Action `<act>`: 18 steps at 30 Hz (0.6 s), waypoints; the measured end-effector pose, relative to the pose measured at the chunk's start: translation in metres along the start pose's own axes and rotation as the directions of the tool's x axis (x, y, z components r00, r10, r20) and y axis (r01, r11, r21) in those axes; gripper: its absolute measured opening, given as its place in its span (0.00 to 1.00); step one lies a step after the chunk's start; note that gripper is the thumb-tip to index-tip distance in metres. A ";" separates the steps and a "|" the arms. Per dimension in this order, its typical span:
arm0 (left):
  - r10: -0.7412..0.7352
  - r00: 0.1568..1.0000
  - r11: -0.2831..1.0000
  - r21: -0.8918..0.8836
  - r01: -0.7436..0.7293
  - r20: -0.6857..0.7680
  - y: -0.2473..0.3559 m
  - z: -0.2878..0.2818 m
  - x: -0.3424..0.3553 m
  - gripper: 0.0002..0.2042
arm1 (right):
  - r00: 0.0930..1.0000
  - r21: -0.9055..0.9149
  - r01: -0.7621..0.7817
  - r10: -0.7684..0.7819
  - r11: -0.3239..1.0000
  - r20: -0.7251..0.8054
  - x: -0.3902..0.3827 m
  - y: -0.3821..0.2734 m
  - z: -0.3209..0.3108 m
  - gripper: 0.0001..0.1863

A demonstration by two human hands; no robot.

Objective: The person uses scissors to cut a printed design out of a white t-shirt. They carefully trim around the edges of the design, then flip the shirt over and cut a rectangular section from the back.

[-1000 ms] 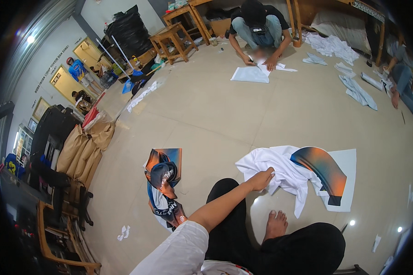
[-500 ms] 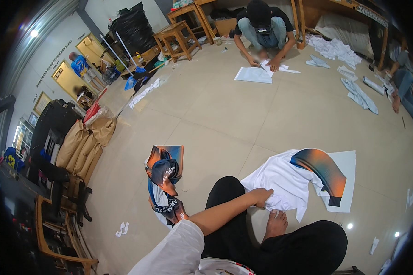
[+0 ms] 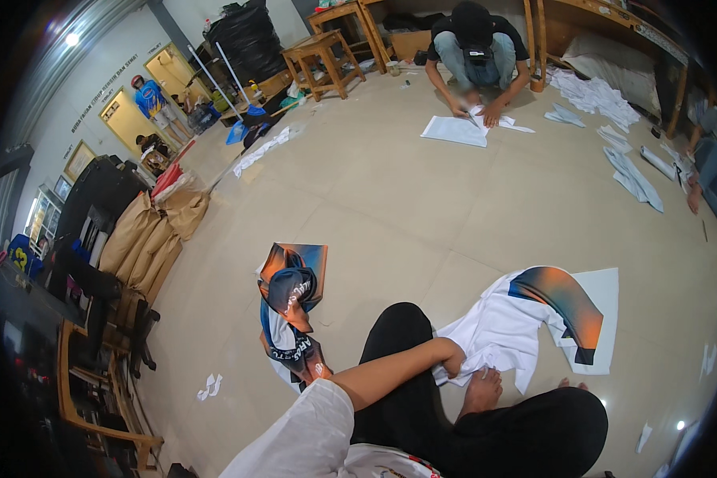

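My left hand (image 3: 452,356) reaches across my left knee, its fingers curled and closed on the near left edge of a white cloth (image 3: 498,331). The fingertips are partly hidden in the folds. The cloth lies bunched on the floor beside my bare foot (image 3: 482,393). At its far right a curved panel printed in orange and dark blue (image 3: 562,299) shows, lying over a white sheet (image 3: 601,319). Left of my knee sits a crumpled heap of printed cloth (image 3: 291,299) in orange, black and blue. My right hand is outside the picture.
Ahead, a crouching person (image 3: 478,60) works with scissors on white pieces (image 3: 454,130). Another person (image 3: 707,159) sits at the right edge near scattered cloth pieces (image 3: 633,179). Brown sacks (image 3: 147,243) and a wooden frame (image 3: 68,390) stand left. Small scraps (image 3: 209,387) lie on the tiled floor.
My left hand has shifted slightly left and down along the cloth, its fingers now curled downward. The cloth's near edge is more gathered. The view has tilted a little.
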State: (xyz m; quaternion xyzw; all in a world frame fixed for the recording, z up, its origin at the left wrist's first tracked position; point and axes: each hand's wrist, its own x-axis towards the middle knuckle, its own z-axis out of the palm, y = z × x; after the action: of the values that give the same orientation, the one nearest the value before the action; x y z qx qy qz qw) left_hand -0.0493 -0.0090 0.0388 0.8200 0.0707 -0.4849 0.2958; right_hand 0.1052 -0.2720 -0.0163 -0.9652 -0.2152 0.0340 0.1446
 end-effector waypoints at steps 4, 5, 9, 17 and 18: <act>-0.159 0.959 0.942 0.256 0.218 -0.233 -0.015 0.003 0.015 0.17 | 0.912 0.201 -0.108 0.178 0.974 -0.370 0.102 0.090 -0.041 0.39; -0.191 0.920 0.910 0.290 0.297 -0.343 -0.021 0.008 0.025 0.14 | 0.920 0.222 -0.035 0.118 0.975 -0.375 0.113 0.098 -0.036 0.38; -0.393 0.815 0.780 0.316 0.541 -0.426 -0.057 -0.007 0.092 0.18 | 0.980 0.460 0.105 -0.012 0.882 -0.200 0.131 0.103 -0.016 0.22; 0.347 0.340 0.599 0.486 0.637 -0.874 -0.055 -0.207 0.070 0.27 | 0.974 0.375 -0.120 0.182 0.919 -0.134 0.050 0.079 -0.018 0.10; 0.412 0.219 0.571 0.439 0.694 -0.884 -0.031 -0.235 0.064 0.27 | 0.983 0.436 -0.142 0.180 0.889 -0.045 0.034 0.069 -0.019 0.09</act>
State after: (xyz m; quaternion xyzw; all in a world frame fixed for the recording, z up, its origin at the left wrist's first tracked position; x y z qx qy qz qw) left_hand 0.1484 0.1357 0.0555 0.9468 0.0994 0.1303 -0.2768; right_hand 0.1659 -0.3220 -0.0186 -0.9243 -0.1153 0.0520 0.3600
